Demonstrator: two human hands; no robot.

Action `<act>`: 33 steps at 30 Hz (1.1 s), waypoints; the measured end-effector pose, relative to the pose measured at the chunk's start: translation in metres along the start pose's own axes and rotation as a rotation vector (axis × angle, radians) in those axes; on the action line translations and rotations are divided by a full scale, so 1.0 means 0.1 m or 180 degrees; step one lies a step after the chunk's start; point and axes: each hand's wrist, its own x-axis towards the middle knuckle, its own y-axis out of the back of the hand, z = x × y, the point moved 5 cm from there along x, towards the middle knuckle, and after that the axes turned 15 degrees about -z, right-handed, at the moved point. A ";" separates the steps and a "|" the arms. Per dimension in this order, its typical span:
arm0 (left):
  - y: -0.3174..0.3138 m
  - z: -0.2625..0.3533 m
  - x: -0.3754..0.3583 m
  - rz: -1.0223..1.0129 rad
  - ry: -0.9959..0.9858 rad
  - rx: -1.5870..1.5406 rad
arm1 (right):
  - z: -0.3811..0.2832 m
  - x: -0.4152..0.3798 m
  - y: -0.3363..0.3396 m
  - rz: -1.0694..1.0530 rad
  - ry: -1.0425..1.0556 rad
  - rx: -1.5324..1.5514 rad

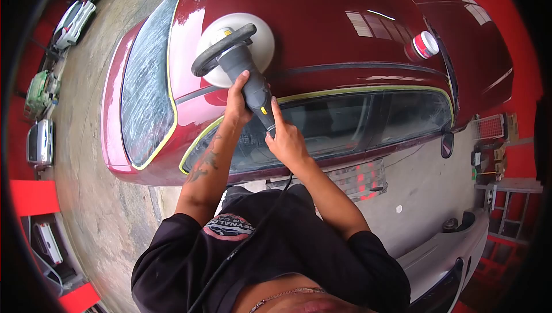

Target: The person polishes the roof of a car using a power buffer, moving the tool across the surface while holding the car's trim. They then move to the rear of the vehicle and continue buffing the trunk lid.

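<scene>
A black car polisher (240, 66) with a loop-shaped front handle rests its round white pad (261, 43) against the dark red car roof (322, 31), near the rear window. My left hand (237, 103) is wrapped around the polisher's body, just behind its head. Around the rear end, by the cord, my right hand (286, 140) is closed, one finger laid along the casing. The cord (253, 229) runs down across my black shirt. Yellow-green masking tape (173, 112) edges the rear window (146, 83) and the side windows (322, 120).
A white and red tub (424, 45) stands on the roof near the windshield. The side mirror (447, 145) juts out at the right. A loose bumper (448, 255) lies behind me to the right, near shelving (512, 209). Other vehicles, including a white car (75, 22), stand along the left.
</scene>
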 end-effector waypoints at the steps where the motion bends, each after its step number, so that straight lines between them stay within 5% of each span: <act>1: -0.11 -0.10 0.08 -0.0026 0.0015 0.0115 | 0.11 -0.07 0.08 0.0100 -0.0032 0.0064; 11: -1.65 -1.27 1.15 -0.0198 0.0445 0.0959 | 1.37 -0.64 1.11 0.1095 -0.0328 0.0830; 15: -2.18 -1.54 1.47 -0.0378 0.0565 0.1131 | 1.63 -0.75 1.49 0.1127 -0.0982 0.0995; 17: -2.28 -1.60 1.54 -0.0448 0.0607 0.0979 | 1.74 -0.76 1.57 0.1306 -0.0696 0.0978; 22: -2.13 -1.45 1.33 -0.0304 0.0571 0.0836 | 1.47 -0.78 1.51 0.0852 -0.1067 0.0922; 33: -0.79 -0.74 0.51 -0.0069 0.0015 0.0662 | 0.89 -0.36 0.41 0.0322 -0.0225 0.0435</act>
